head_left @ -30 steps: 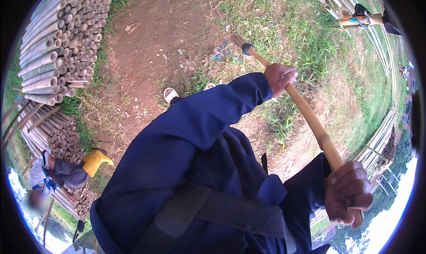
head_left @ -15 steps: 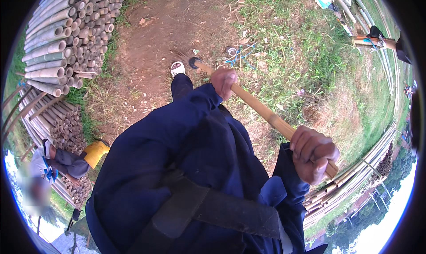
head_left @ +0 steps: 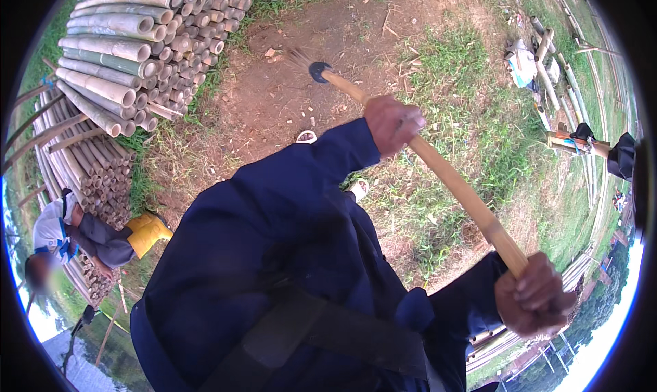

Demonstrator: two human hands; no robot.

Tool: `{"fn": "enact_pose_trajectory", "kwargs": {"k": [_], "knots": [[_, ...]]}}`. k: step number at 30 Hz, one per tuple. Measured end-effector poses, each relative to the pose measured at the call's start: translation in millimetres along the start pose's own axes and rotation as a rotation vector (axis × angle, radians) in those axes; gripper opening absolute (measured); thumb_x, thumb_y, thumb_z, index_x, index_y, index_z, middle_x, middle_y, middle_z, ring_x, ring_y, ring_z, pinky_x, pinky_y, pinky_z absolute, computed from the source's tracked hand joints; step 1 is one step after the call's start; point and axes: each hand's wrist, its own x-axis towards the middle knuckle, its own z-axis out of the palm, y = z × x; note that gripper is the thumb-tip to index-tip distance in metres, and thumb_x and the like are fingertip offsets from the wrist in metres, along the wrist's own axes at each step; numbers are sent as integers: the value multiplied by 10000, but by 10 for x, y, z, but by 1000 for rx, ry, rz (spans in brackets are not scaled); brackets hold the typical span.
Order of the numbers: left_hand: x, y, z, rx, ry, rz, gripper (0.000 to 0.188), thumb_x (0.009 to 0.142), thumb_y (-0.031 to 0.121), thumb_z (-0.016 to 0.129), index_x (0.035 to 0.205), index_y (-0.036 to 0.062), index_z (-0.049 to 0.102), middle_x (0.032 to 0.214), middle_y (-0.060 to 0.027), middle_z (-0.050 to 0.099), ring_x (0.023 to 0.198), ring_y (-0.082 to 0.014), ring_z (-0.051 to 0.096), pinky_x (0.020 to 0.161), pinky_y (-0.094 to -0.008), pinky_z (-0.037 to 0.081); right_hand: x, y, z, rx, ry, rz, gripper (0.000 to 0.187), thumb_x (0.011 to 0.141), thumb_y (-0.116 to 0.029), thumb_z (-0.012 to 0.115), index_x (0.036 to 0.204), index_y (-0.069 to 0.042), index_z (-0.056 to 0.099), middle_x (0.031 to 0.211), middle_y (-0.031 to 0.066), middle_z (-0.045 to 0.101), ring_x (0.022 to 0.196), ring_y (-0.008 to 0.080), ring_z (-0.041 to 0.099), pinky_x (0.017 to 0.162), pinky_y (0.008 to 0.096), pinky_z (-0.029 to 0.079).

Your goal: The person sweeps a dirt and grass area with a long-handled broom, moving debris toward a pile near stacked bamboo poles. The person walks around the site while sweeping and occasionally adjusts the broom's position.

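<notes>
A long-handled stick broom (head_left: 460, 186) slants across the view, with a pale bamboo handle, a black collar and thin brown bristles at its far end. My left hand (head_left: 393, 126) is closed around the handle's upper-middle part in the picture, below the collar. Lower right, my right hand (head_left: 534, 296) grips the near end of the handle. The bristles (head_left: 298, 59) are over the bare brown dirt (head_left: 274, 97) and look slightly blurred. My light shoes (head_left: 357, 188) show beside my dark blue sleeves.
Stacked bamboo poles (head_left: 130, 56) stand at far left. Nearby at left is a co-worker (head_left: 102, 238) in yellow boots (head_left: 147, 234). Grass (head_left: 493, 138) covers the right side, with a white sack (head_left: 521, 65) and long poles (head_left: 578, 97) at far right.
The broom's bristles have moved forward, away from my feet. Both hands have shifted right in the picture, and my feet have changed position. The view has also shifted.
</notes>
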Motion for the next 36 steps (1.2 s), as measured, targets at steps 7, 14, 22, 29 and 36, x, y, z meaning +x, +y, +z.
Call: {"fn": "enact_pose_trajectory", "kwargs": {"k": [7, 14, 22, 29, 36], "knots": [[-498, -1644, -718, -147, 72, -417, 342, 912, 273, 495, 661, 41, 500, 539, -76, 439, 503, -186, 451, 519, -367, 354, -257, 1522, 700, -262, 40, 249, 287, 1043, -182, 442, 769, -102, 411, 569, 17, 442, 511, 151, 462, 589, 395, 467], [85, -192, 488, -392, -317, -126, 376, 957, 324, 427, 744, 65, 598, 608, -141, 559, 560, -331, 571, 648, -469, 469, 325, 195, 706, -330, -10, 30, 317, 906, -334, 657, 844, -122, 429, 574, -19, 402, 472, 101, 376, 558, 291, 395], [-314, -249, 254, 35, 32, 366, 184, 801, 39, 641, 946, -2, 536, 847, -175, 633, 600, -291, 610, 481, -436, 443, 109, 40, 319, -265, 142, 4, 300, 976, -262, 565, 732, -121, 463, 512, -11, 447, 365, 112, 432, 350, 267, 394], [-579, -500, 1448, -413, -368, -278, 325, 939, 298, 423, 764, 58, 555, 646, -130, 540, 591, -335, 572, 602, -427, 459, -273, 142, 18, -510, 436, 50, 313, 988, -221, 571, 745, -125, 398, 466, -28, 353, 365, 82, 323, 415, 279, 338], [-93, 715, 1675, -588, -467, -111, 406, 957, 336, 369, 648, 85, 449, 543, -77, 405, 514, -264, 426, 570, -400, 362, -220, -886, 190, -532, 160, -289, 338, 918, -279, 653, 744, -120, 411, 517, -23, 419, 412, 63, 427, 420, 253, 401]]}}
